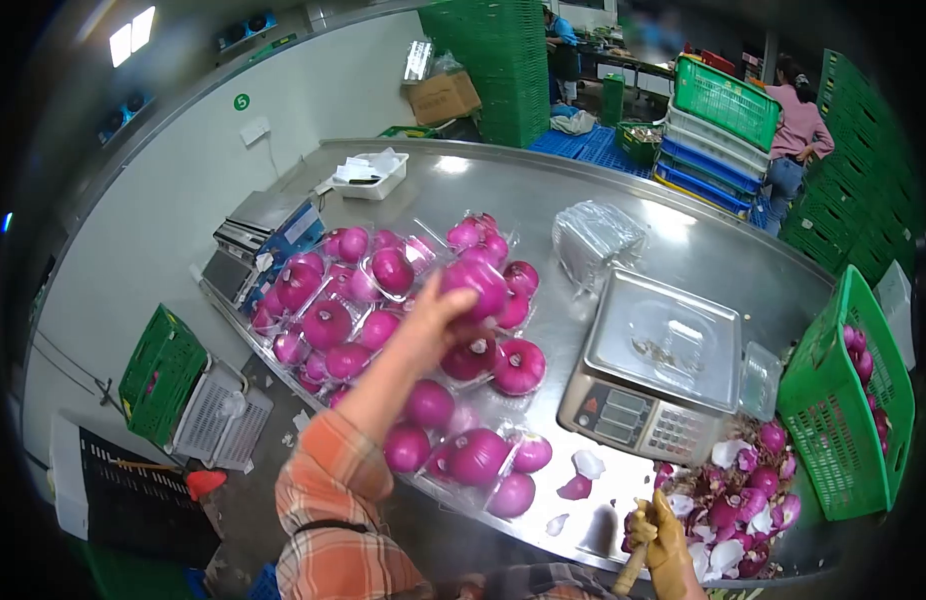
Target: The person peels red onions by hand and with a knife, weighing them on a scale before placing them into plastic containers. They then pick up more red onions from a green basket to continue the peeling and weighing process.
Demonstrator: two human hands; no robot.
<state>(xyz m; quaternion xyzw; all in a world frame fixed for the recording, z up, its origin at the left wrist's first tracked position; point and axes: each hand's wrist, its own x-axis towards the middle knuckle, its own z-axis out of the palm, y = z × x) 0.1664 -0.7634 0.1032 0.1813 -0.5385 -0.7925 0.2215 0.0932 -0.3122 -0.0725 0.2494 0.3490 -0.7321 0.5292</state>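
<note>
My left hand (444, 318) is closed around a purple onion (477, 287), held above the packed onions. Beneath and around it, clear plastic trays (393, 270) hold several purple onions (327, 324). Close to the front edge of the table, my right hand (667, 545) wears a yellowish glove. Its fingers wrap round a wooden handle (631, 572); the tool's working end cannot be made out. Beside that hand lies a heap of loose onions (726, 511) with peeled skins. Some skin pieces (587, 464) lie on the metal table to its left.
A weighing scale (666, 340) stands on the metal table (523, 185), with stacked clear trays (597, 240) behind it. At right is a green crate (833, 440) holding onions. A white basket (373, 178) and a blue-grey machine (268, 255) sit at left. People and crates are beyond.
</note>
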